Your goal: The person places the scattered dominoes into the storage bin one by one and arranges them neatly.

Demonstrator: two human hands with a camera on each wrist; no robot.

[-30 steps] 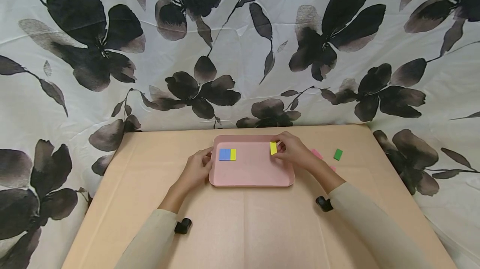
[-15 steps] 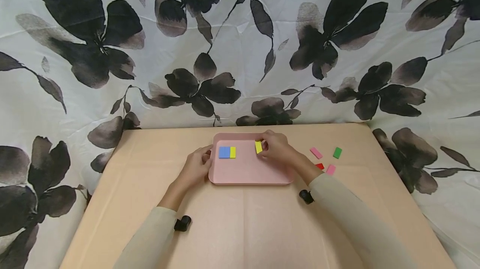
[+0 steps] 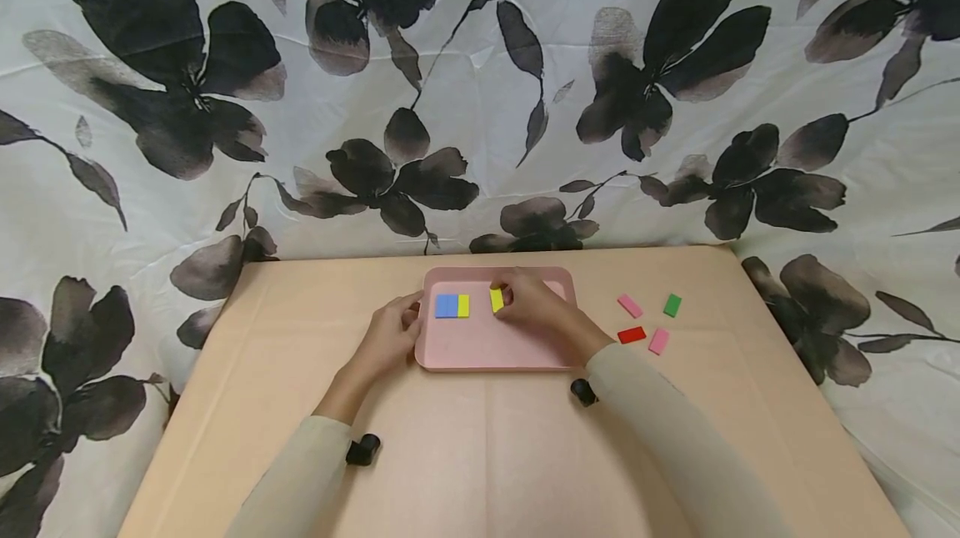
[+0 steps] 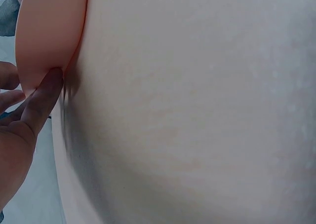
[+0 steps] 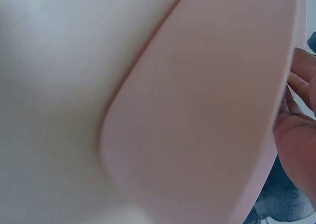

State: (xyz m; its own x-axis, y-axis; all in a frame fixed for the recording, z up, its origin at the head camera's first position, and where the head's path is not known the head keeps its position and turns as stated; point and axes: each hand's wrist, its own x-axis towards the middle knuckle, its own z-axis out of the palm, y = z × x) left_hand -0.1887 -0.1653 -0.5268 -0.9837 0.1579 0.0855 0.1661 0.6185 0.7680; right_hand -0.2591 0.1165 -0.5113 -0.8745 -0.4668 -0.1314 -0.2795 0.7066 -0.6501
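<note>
A pink tray [image 3: 480, 352] lies on the table, and my left hand [image 3: 392, 334] grips its left edge. In the left wrist view the thumb [image 4: 45, 98] presses on the tray's rim, with other fingers at its far side. Over the middle of the tray, my right hand [image 3: 534, 304] pinches a small yellow rectangular tile [image 3: 497, 300] between thumb and fingers. To its left, blue tile surface [image 3: 446, 306] and a second yellow tile [image 3: 463, 306] sit side by side in the tray. The right wrist view shows the right fingers [image 5: 301, 135] partly behind the tray's rim; the tile is hidden there.
Right of the tray, a red tile [image 3: 632, 335], two pink tiles, one at the back [image 3: 630, 305] and one in front [image 3: 658, 341], and a green tile [image 3: 672, 305] lie loose on the tan table [image 3: 450, 455]. A flowered cloth [image 3: 525, 104] hangs behind.
My right hand has moved left across the tray with the yellow tile, nearer to the blue and yellow row. The red and pink tiles have come into full view. My left hand stays put.
</note>
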